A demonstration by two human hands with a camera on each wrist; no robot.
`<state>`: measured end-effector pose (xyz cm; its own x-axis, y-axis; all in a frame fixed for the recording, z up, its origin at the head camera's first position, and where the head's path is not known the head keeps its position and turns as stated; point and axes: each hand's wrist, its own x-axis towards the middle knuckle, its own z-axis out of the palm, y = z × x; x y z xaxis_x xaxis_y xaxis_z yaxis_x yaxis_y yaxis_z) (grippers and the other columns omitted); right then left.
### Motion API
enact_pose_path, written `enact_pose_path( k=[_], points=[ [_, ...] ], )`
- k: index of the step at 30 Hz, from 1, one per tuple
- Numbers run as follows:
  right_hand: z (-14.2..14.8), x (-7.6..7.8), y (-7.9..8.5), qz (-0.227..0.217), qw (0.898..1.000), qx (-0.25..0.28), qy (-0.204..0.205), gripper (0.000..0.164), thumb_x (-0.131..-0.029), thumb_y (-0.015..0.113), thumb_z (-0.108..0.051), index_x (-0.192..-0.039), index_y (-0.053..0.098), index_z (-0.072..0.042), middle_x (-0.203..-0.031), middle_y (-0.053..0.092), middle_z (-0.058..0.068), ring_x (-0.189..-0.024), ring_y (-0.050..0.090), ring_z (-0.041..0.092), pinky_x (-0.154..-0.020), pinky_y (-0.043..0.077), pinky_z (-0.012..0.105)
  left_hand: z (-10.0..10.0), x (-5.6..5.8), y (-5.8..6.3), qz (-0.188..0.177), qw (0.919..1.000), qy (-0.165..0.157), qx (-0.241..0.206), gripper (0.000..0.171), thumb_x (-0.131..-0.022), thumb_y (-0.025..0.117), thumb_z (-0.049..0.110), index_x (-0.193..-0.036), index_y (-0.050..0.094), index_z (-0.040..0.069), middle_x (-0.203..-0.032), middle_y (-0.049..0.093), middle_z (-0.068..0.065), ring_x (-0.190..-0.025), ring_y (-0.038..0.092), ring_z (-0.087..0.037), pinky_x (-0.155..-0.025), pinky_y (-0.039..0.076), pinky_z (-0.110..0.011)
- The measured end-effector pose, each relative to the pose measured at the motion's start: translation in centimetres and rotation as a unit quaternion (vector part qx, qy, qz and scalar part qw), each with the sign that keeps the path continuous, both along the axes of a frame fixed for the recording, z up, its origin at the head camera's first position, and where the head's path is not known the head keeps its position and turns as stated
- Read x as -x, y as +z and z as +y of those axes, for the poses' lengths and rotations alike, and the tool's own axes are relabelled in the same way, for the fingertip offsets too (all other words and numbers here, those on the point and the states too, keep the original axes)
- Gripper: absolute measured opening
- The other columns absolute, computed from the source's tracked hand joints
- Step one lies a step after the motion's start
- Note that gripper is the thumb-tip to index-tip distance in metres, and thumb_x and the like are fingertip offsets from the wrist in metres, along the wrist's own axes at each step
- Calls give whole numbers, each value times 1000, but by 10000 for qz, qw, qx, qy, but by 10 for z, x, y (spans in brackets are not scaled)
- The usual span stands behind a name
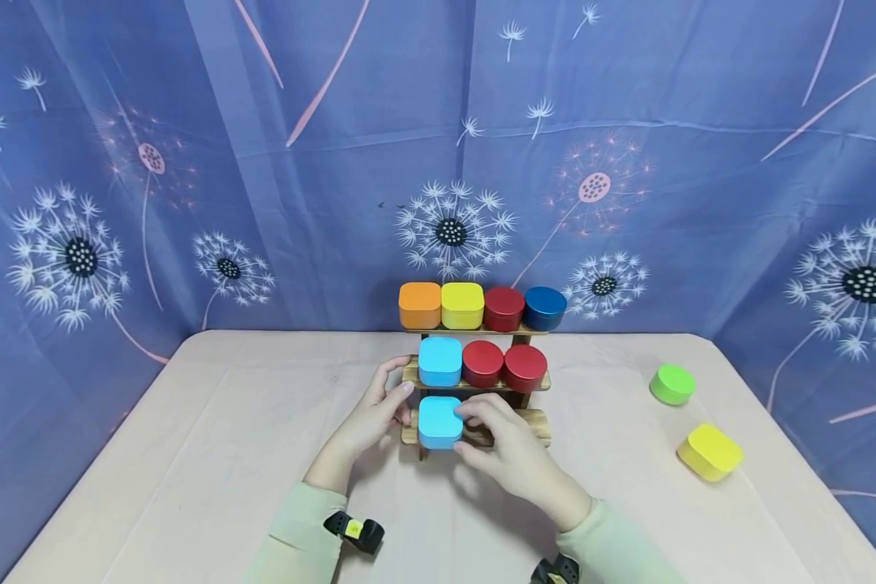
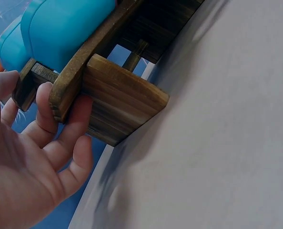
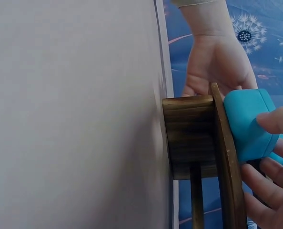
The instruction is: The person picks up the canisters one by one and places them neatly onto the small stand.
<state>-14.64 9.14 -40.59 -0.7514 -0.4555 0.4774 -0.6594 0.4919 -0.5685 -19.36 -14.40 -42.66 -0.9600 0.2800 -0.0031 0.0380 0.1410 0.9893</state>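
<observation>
A three-tier wooden display stand (image 1: 534,425) is on the table, with a light blue square tin (image 1: 440,420) at the left of its lowest shelf. My right hand (image 1: 513,453) pinches that tin at its right side, thumb in front and fingers behind. In the right wrist view the thumb lies against the face of the blue tin (image 3: 244,126), which stands on the shelf board. At the stand's left end, my left hand (image 1: 365,420) holds the edge of the lowest shelf. The left wrist view has its fingers (image 2: 75,119) curled round the board's end.
On the middle shelf are another light blue tin (image 1: 440,362) and two round red tins (image 1: 483,362). The top shelf bears orange (image 1: 419,305), yellow (image 1: 462,306), red (image 1: 504,309) and dark blue (image 1: 544,308) tins. Green (image 1: 672,384) and yellow (image 1: 710,453) tins lie at the right.
</observation>
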Motion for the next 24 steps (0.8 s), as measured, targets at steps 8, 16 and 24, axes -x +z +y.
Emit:
enact_pose_path(
  k=[8,16,24],
  points=[
    [-7,3,0,163,9998,-6,-124,41,-76,78,-14,-113,60,-10,-110,57,1,-91,62,13,-82,53,28,0,0,0,-35,10000,-17,-73,45,-102,41,26,-144,23,22,-64,50,-3,-62,51,-13,-65,45,-28],
    [-10,4,0,55,9996,-55,-272,41,-77,78,-17,-113,60,-11,-108,56,0,-89,62,15,-79,53,27,0,0,0,-47,10000,2,-4,45,-102,40,27,-144,23,23,-64,50,-3,-61,51,-12,-65,43,-30],
    [-7,2,2,115,9996,56,-270,42,-76,80,-16,-113,61,-10,-109,57,1,-91,62,15,-82,53,29,0,0,0,-42,10000,28,-9,44,-102,40,26,-143,24,23,-64,50,-3,-61,51,-12,-64,43,-29]
  ],
)
